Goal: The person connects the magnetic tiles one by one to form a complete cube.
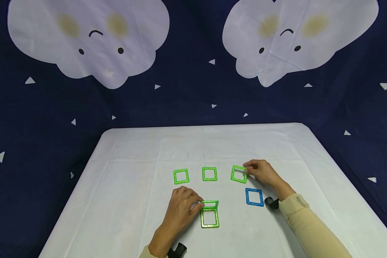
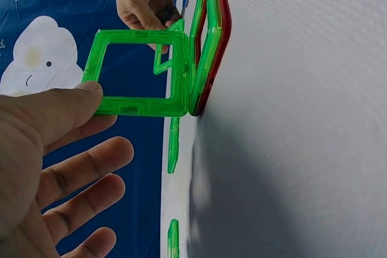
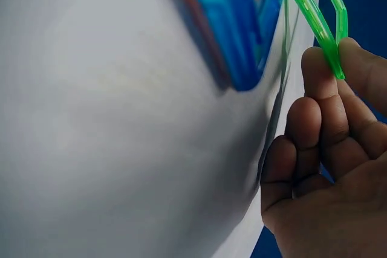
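Observation:
My left hand (image 1: 180, 208) pinches an upright green magnetic tile (image 2: 136, 106), a hollow square frame, between thumb and fingers. Its lower edge meets the far edge of a flat green tile (image 1: 210, 226), which shows a red layer (image 2: 222, 40) underneath in the left wrist view. Farther right, my right hand (image 1: 261, 172) pinches another green square tile (image 1: 233, 172) by its right side, tilted. A blue square tile (image 1: 254, 204) lies just nearer than that hand; the right wrist view shows it close and blurred.
Two more green square tiles, one on the left (image 1: 181, 182) and one in the middle (image 1: 209, 179), lie in a row beyond my left hand on the white table (image 1: 132, 200). Black wrist mounts (image 1: 272, 203) sit under both wrists. Dark blue cloth with clouds hangs behind.

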Motion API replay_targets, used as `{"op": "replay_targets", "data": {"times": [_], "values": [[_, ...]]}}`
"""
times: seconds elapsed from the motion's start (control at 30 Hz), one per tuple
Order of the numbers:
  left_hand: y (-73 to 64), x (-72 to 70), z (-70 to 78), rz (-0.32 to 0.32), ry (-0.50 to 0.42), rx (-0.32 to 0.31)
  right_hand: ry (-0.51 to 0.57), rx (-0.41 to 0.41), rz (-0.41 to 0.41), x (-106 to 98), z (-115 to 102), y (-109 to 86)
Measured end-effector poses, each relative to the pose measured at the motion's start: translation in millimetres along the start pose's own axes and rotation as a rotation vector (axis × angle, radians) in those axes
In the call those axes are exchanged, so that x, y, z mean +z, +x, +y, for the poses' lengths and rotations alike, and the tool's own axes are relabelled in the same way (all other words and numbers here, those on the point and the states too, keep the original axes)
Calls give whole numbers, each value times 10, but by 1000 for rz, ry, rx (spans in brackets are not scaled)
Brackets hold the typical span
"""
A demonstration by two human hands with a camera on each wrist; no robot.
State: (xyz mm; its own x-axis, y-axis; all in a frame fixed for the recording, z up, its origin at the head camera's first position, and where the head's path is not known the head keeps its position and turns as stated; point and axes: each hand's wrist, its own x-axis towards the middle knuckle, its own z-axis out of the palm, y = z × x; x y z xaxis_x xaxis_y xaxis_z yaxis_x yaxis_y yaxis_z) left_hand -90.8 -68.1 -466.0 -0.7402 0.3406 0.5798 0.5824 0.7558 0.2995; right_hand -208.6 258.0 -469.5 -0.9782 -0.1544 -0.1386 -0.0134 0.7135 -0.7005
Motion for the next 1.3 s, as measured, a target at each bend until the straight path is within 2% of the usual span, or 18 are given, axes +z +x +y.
{"op": "replay_targets", "data": {"times": [0.27,0.53,0.63,0.93,1.3], "values": [[-7,6,3,3,-14,-1,-39,-15,46,9,-25,-112],[-14,-4,7,-22,-18,-17,-178,-192,163,69,-101,-255],[-12,-4,6,-24,-10,-18,-201,-227,185,81,-120,-291],[-18,17,0,-15,-8,-11,-175,-162,194,70,-136,-364],[-42,53,4,75,-9,1,-86,-102,292,44,-272,-518]]}}
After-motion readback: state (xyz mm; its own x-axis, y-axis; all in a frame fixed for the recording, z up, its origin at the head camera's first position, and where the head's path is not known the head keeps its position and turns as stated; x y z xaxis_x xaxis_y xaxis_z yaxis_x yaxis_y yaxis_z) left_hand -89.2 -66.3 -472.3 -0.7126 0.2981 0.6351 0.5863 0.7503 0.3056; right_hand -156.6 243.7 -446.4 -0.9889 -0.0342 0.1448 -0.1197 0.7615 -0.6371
